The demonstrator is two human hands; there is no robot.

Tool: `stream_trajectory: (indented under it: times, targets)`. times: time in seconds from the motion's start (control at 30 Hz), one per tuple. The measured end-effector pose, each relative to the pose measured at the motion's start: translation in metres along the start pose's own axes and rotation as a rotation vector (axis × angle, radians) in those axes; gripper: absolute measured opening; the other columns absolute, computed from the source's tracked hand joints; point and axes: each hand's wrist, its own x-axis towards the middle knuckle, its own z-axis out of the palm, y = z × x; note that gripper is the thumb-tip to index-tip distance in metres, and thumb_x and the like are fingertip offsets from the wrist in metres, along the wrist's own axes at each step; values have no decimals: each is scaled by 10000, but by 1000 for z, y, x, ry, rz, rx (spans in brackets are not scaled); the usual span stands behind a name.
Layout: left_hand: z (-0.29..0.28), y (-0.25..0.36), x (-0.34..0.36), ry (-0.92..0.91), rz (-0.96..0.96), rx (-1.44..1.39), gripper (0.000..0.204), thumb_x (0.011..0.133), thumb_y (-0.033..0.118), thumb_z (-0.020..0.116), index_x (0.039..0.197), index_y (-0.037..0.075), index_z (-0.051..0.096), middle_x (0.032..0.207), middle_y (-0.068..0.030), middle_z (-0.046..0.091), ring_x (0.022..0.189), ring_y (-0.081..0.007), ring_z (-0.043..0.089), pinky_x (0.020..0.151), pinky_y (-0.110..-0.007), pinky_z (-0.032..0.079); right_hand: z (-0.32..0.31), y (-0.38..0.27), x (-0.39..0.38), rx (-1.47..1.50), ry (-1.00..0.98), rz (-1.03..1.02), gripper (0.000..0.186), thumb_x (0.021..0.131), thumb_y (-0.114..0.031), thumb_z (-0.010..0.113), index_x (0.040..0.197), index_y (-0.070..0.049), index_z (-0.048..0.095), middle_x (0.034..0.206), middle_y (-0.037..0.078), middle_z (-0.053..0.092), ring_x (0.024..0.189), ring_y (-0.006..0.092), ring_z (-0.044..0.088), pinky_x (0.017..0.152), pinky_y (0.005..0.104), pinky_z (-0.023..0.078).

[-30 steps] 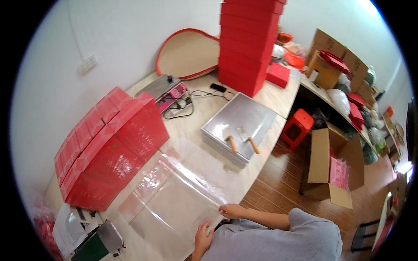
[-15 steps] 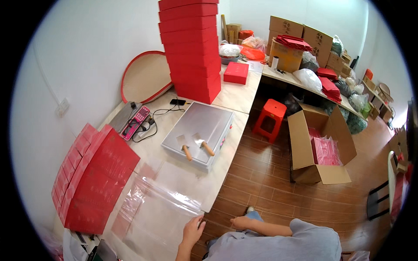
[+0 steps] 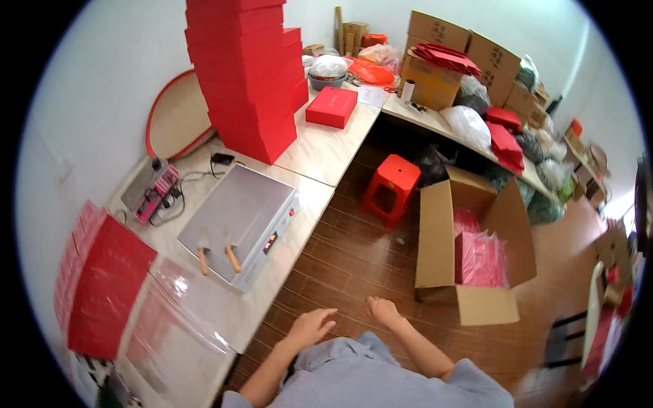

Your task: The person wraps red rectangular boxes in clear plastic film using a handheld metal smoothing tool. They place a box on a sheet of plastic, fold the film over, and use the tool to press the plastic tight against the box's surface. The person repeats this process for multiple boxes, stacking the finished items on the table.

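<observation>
My left hand [image 3: 311, 328] hovers off the table's front edge, fingers stretched out and holding nothing. To its right, my right hand [image 3: 383, 311] is held over the floor, empty, its fingers loosely bent and apart. Nearest the left hand are clear plastic sheets or bags [image 3: 180, 333] lying on the marble-patterned table [image 3: 309, 202]. Behind them sits a flat grey metal-topped machine [image 3: 238, 204] with two wooden-handled scrapers [image 3: 232, 257] on it. Beyond my right hand, an open cardboard box [image 3: 435, 234] holds red boxes in clear plastic [image 3: 481, 260].
A tall stack of red boxes [image 3: 245, 88] rises at the back. Film-wrapped red boxes [image 3: 112, 285] stand at the left. An orange stool [image 3: 390, 187] is beside the cardboard box. Bags and cartons [image 3: 435, 78] crowd the far table. A chair [image 3: 590, 326] stands right.
The view has swung to the right and the table has shifted left in it. My left hand has come away from the plastic at the table edge, and my right hand has reached forward.
</observation>
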Motion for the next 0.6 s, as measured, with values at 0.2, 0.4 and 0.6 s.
stream_trajectory:
  times: [0.2,0.4,0.6]
  targets:
    - [5,-19,53,-16,-43,9,374,925,291,582,1242,92,578,1134,-117,652,1032,-291,627,855,-403,503,9,54,25,10,-105,97,283,857,-287,613,1015,-55,581,937,193,670,882,369,655,735,480,530]
    - [-10,-48,136,-138,-8,-16,371,922,288,577,1241,98,573,1133,-125,650,1041,-289,623,869,-410,497,13,47,80,182,-170,107,275,883,-289,584,980,-32,606,932,212,674,898,399,644,744,486,515]
    - [-76,-64,210,52,-23,-138,353,905,265,594,1213,93,582,1114,-130,655,1033,-309,616,870,-440,485,-60,38,174,219,-362,115,288,904,-273,574,1027,-15,609,962,224,673,900,403,645,764,466,516]
